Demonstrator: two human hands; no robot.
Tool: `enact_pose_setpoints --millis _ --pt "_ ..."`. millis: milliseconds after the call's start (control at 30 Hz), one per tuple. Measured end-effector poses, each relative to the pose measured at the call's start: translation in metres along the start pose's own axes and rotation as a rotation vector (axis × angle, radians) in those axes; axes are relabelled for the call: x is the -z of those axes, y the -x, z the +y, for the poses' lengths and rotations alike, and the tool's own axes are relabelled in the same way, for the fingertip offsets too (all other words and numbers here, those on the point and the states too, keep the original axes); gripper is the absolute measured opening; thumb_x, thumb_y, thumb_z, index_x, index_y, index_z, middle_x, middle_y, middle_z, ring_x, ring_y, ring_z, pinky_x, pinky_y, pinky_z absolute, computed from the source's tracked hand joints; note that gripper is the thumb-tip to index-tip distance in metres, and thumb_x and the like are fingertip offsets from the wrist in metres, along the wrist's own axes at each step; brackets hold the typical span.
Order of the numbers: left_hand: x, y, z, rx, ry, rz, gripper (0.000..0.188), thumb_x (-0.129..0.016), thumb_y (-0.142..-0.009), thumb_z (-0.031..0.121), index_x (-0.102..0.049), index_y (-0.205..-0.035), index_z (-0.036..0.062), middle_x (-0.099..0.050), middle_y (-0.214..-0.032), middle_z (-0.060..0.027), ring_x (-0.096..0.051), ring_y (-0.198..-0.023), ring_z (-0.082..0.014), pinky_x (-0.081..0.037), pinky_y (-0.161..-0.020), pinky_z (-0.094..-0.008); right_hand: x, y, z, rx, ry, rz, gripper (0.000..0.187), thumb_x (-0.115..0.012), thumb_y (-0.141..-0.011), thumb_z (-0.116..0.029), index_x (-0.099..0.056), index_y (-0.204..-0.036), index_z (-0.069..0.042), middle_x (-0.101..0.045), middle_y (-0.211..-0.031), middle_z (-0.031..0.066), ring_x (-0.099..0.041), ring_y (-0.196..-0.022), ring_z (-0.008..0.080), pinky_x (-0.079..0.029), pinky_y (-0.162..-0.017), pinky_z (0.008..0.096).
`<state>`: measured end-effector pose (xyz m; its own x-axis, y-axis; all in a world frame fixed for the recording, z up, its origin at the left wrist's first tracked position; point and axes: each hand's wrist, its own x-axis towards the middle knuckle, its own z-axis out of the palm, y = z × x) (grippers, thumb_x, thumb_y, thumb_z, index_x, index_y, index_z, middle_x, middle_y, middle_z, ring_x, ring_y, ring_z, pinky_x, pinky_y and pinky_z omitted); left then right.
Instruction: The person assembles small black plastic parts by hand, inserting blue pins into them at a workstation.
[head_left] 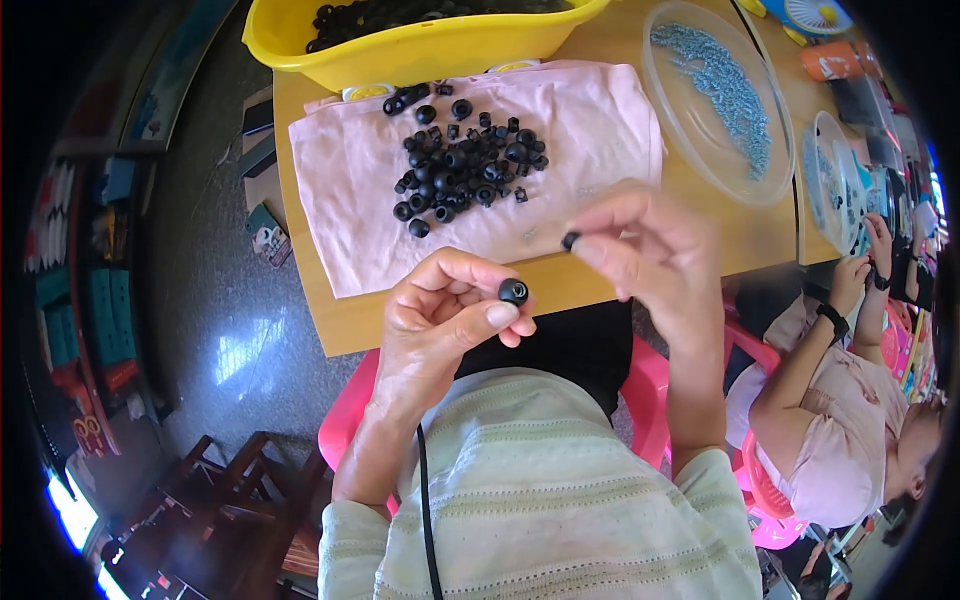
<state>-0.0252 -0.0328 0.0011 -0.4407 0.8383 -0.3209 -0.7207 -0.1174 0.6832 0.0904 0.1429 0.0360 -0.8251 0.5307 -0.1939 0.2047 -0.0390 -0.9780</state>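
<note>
Creased, matt pink cloth [600,130] over smooth, wood-grained desk [345,325]; on the cloth, smooth black beads [445,182] with a soft sheen; beyond it, a glossy yellow plastic tub [430,62].

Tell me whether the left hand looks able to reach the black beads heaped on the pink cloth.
Probably yes: the black beads lie ahead of the left hand on the pink cloth, with nothing standing between. However, it holds a round black bead, which may hamper picking.
</note>
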Motion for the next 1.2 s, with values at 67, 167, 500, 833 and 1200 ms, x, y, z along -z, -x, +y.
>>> enact_pose_setpoints --millis 67,167,500,833,1200 --pt "-0.002 0.0 0.0 0.023 0.038 -0.03 0.019 -0.067 -0.083 -0.004 -0.058 -0.099 -0.0022 -0.067 -0.09 -0.0152 -0.068 -0.079 -0.0186 -0.057 -0.068 -0.029 -0.01 0.01 0.007 0.138 -0.18 -0.071 0.01 -0.068 -0.085 -0.001 -0.066 -0.094 0.002 -0.059 -0.091 0.0037 -0.059 -0.068 0.0071 -0.044 -0.061 0.0178" --pt "-0.004 0.001 0.0 0.04 0.029 -0.024 0.019 -0.068 -0.082 -0.004 -0.057 -0.098 -0.0029 -0.067 -0.091 -0.0165 -0.068 -0.079 -0.0196 -0.058 -0.068 -0.0294 -0.021 0.015 0.009 0.21 -0.302 -0.1 0.009 -0.065 -0.086 0.002 -0.064 -0.095 0.004 -0.058 -0.091 0.0064 -0.064 -0.074 0.013 -0.05 -0.065 0.0221" --pt "-0.003 0.006 -0.002 0.016 0.046 -0.034 0.019 -0.068 -0.082 -0.005 -0.057 -0.097 -0.0033 -0.067 -0.093 -0.0168 -0.068 -0.079 -0.0197 -0.058 -0.069 -0.0296 -0.032 0.02 0.009 0.158 -0.479 -0.125 0.006 -0.062 -0.088 0.003 -0.062 -0.093 0.007 -0.058 -0.092 0.01 -0.066 -0.074 0.0198 -0.056 -0.067 0.0282" --pt "-0.001 0.003 -0.002 0.171 0.197 -0.083 0.016 -0.069 -0.084 0.003 -0.059 -0.096 0.0011 -0.067 -0.093 -0.0137 -0.067 -0.082 -0.0186 -0.056 -0.074 -0.0297 -0.024 0.023 0.014 0.412 0.113 -0.05 0.019 -0.069 -0.082 0.0 -0.065 -0.101 0.0 -0.061 -0.094 0.009 -0.063 -0.073 0.0125 -0.052 -0.063 0.0254" --pt "-0.01 0.004 -0.005 0.264 0.352 -0.074 0.013 -0.069 -0.085 0.003 -0.062 -0.096 0.0075 -0.067 -0.096 -0.0063 -0.064 -0.093 -0.016 -0.051 -0.089 -0.0329 -0.03 0.023 0.011 0.64 0.429 0.11 0.034 -0.075 -0.064 0.003 -0.064 -0.096 -0.002 -0.061 -0.088 0.0085 -0.063 -0.075 0.0226 -0.053 -0.061 0.0302"
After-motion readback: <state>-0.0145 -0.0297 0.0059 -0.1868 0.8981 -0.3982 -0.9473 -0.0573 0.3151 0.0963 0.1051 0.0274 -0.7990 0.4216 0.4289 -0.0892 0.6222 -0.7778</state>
